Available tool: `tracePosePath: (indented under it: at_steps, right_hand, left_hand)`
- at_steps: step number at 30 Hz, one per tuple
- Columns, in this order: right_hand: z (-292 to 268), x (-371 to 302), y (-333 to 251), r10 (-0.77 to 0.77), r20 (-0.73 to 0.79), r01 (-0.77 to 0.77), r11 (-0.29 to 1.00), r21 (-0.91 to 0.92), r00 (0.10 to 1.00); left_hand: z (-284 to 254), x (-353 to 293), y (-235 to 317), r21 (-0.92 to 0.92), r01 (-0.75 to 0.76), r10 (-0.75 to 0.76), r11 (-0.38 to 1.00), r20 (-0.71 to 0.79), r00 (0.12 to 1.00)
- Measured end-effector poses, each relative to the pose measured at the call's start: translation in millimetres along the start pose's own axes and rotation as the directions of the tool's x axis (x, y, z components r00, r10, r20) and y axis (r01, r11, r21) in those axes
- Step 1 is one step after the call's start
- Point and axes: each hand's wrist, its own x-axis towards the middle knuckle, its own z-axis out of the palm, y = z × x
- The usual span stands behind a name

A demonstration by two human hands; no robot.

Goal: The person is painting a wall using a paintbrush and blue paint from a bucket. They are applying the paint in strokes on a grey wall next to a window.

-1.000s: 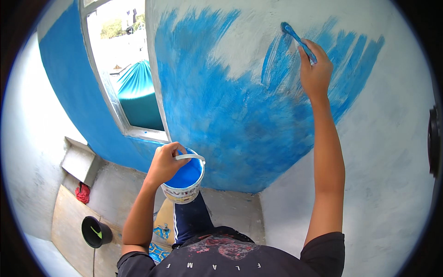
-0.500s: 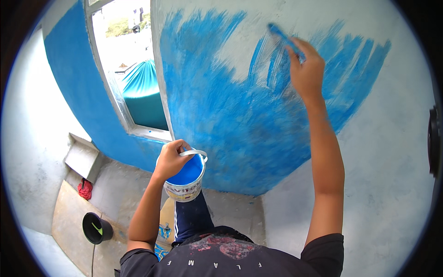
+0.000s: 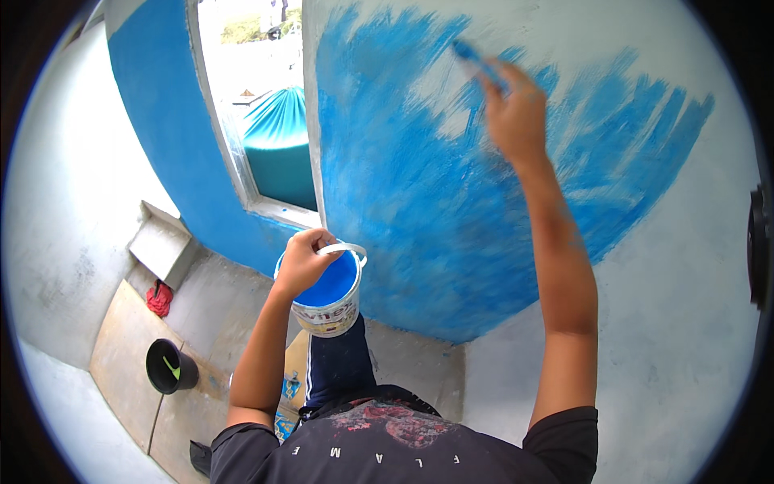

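- Up against the wall (image 3: 677,306), the right hand (image 3: 516,113) is raised high, fingers wrapped around a paintbrush (image 3: 476,63); only the blue tip and a bit of the handle poke out above the knuckles, and both are blurred.
- Brush tip sits on the wall near the upper edge of the blue patch (image 3: 419,210), where pale streaks show through the paint.
- That patch is a broad, rough fan of bright blue strokes, dense in the middle, feathery and ragged toward its right edge, with bare grey-white wall around it.
- Down low, the left hand (image 3: 305,262) grips the rim and white handle of a small paint bucket (image 3: 329,302), holding it just in front of the person's chest.
- Bucket is white outside with a printed label, blue paint filling it well up, surface smooth and glossy.
- At the wall's left edge, a window opening (image 3: 258,105) shows a teal tank (image 3: 282,153) outside.
- On the floor at lower left stand a black pot (image 3: 171,367) and, near the step, a red rag (image 3: 160,298).
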Motion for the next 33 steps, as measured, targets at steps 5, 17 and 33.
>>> tracePosePath:
  at_steps: [5,17,33]
  right_hand:
    - [20.2,-12.2,-10.0,-0.222,-0.080,0.201,0.955,-0.217,0.972]
    - [12.9,-9.6,-11.7,-0.018,-0.035,0.016,0.998,-0.055,0.999]
    - [-4.8,-36.7,-10.8,0.135,0.036,-0.136,0.990,0.045,0.990]
  left_hand:
    - [5.8,-3.6,-13.9,-0.039,0.008,-0.008,0.999,-0.015,1.000]
    - [28.9,-6.2,-28.3,-0.025,0.003,-0.006,1.000,-0.108,0.994]
    - [52.0,-6.6,-26.1,0.052,-0.103,0.112,0.993,-0.226,0.968]
